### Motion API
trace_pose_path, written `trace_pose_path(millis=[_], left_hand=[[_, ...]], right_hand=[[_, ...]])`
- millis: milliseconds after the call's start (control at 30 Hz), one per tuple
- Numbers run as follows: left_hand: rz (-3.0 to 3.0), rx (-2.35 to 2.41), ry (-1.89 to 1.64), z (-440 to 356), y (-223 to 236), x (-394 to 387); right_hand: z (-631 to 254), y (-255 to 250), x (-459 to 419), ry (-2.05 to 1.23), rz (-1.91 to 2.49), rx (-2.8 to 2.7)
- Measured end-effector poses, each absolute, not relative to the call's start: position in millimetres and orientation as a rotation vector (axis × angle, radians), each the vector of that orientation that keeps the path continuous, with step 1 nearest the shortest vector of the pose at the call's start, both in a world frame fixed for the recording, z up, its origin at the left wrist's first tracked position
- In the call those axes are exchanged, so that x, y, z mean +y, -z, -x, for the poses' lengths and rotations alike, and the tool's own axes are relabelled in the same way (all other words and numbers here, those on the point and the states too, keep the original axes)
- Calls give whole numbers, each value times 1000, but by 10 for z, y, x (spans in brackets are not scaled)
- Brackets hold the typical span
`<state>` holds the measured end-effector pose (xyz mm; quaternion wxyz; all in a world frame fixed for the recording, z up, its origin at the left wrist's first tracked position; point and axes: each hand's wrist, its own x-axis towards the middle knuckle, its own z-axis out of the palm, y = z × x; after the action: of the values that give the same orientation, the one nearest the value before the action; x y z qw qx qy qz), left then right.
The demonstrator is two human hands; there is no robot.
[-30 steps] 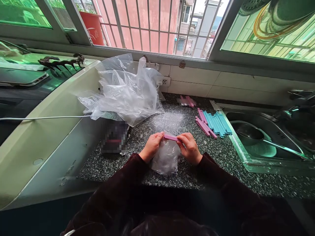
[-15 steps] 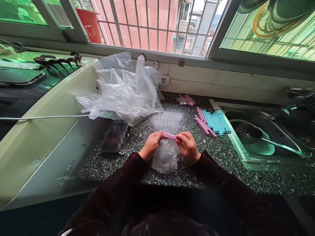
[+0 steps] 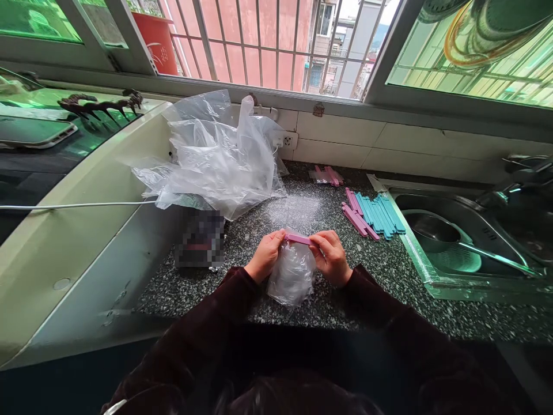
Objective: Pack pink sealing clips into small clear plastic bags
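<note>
Our left grip [image 3: 268, 253]: closed on one end of the pink stick, with the thumb on top.
Our right grip [image 3: 332, 259]: closed on the other end, thumb and fingers pinched together.
Pink stick [image 3: 299, 239]: between our two grips, across the top of the little bag, over the surface [image 3: 371, 265].
Little bag [image 3: 291, 279]: see-through and crinkly, below the pink stick. We can't see what is in it.
Blue sticks [image 3: 381, 214]: side by side in a bunch on the surface, near the sink [image 3: 417, 262].
Loose pink sticks [image 3: 359, 220]: just beside the blue sticks, on our left of them.
Back pink sticks [image 3: 330, 176]: farther off, near the wall [image 3: 337, 129], with some clear plastic.
Big clear bags [image 3: 220, 164]: in a messy heap to our left, by the wall plug [image 3: 288, 140].
White specks [image 3: 296, 208]: on the surface, just past our grips.
Pan [image 3: 432, 227]: in the sink to our right, its long handle pointing right.
Blurry patch [image 3: 199, 239]: to our left. We can't tell what it is.
</note>
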<state>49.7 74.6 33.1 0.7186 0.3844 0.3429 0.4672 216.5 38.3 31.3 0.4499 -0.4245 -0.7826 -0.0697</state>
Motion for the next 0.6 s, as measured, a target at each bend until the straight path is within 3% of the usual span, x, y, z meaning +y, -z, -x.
trace_pose_path(millis=[600], left_hand=[[-895, 787, -1033, -518, -277, 786]], right_hand=[[-2164, -312, 407, -21, 1100, -1839]])
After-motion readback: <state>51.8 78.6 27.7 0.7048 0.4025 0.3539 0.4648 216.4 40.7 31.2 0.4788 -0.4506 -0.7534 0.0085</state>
